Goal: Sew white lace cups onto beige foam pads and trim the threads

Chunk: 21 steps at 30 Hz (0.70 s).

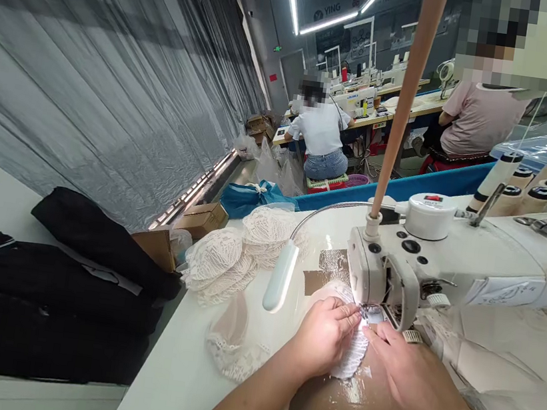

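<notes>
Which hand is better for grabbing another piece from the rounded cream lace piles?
Probably the left hand: it's nearer the cream lace piles, though it's resting on the white lacy fabric. The right hand is farther away, at that fabric's right edge.

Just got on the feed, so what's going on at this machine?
The person's left hand rests on a white lace piece at the front of a sewing machine; the right hand has its fingertips near the piece's right edge. More lace pieces lie piled left of a small lamp. Whether it's stitching, I can't tell.
</notes>
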### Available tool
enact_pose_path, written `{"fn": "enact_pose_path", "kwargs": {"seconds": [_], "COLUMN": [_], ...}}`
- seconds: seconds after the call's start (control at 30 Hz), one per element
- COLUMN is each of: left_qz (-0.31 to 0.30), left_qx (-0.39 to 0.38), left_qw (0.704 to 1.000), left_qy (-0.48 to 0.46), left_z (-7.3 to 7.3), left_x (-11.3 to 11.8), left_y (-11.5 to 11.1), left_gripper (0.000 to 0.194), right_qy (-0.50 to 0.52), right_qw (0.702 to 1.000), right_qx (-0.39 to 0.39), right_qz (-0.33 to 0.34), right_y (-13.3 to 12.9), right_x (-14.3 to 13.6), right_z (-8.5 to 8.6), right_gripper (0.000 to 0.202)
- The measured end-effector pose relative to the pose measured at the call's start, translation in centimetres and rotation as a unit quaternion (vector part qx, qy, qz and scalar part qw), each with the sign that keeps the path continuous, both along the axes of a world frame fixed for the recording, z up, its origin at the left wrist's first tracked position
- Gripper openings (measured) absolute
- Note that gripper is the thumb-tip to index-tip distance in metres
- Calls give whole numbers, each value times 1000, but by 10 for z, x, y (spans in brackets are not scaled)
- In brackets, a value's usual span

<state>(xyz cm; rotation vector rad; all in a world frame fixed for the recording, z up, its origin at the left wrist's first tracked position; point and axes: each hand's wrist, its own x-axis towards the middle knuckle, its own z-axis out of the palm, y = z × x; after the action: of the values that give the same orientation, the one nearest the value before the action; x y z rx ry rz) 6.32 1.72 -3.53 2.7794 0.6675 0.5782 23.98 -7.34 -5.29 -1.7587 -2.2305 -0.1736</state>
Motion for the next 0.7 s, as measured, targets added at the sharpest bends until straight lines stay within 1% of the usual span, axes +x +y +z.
{"fn": "enact_pose_path", "kwargs": {"seconds": [0.13,0.27,0.4,0.53,0.63,0.7], "left_qz": [17,50,71,98,120,139], "left_qx": [6,8,6,8,17,15], "left_qw": [1000,999,997,993,989,985], "left_qy": [6,17,36,60,81,96], "left_z": [-2,-1,2,2,1,5], "left_x": [0,0,-2,-5,-7,-10], "left_y": [1,-1,-5,-10,-15,-21], "left_gripper": [33,39,40,45,51,53], "right_qy": [6,12,4,13,40,62], "right_qw": [1000,1000,1000,999,996,992], "right_qx": [2,-2,-10,8,46,70], "right_qz": [-6,10,22,36,65,87], "right_y": [1,0,-1,-1,0,3], "right_x": [0,1,3,7,11,14], "right_z": [-6,-3,-3,-15,-26,-30], "right_gripper": [56,55,48,50,49,46]}}
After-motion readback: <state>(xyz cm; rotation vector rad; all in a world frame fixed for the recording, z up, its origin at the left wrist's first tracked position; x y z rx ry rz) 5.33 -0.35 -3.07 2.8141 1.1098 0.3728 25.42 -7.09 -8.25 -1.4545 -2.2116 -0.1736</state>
